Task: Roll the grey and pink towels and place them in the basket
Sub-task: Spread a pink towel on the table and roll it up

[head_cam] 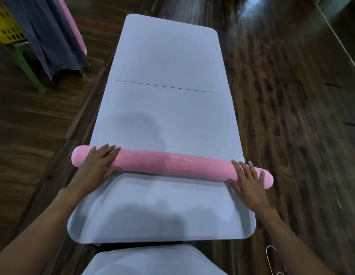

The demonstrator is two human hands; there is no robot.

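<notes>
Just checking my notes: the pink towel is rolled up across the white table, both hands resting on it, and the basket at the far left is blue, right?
Not quite: the basket is yellow, as the head view shows. The rest stands: the pink towel lies rolled across the white table, with the left hand and right hand resting on it.

Dim, soft overhead light; shadows on table (164, 120), blurred floor (291, 96), wide-angle edge distortion
</notes>
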